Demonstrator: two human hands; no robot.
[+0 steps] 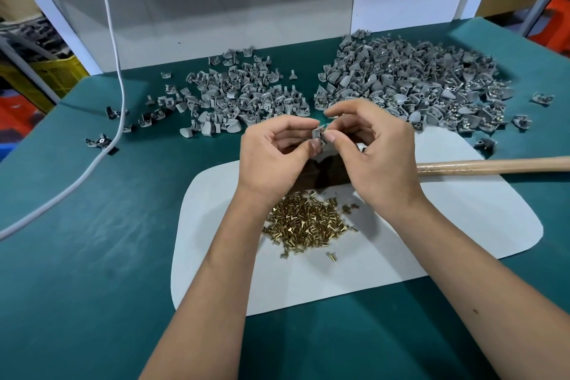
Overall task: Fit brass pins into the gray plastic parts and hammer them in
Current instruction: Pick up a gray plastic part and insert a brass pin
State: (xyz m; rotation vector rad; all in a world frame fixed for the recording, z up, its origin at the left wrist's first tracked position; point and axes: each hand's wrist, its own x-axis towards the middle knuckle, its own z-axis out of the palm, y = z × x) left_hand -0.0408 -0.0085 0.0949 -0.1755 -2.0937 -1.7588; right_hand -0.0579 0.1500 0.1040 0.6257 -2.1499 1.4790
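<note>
Mid-frame, left hand [274, 154] and right hand [370, 151] both pinch one gray plastic part [317, 135] between their fingertips, above the brass pins [308, 222]

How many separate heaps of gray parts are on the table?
2: a smaller heap behind the left hand, a larger heap behind the right hand. Strays lie around both.

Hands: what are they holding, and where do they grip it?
One gray part, pinched by its edges between the left hand and the right hand. Whether a pin is in it cannot be told.
</note>
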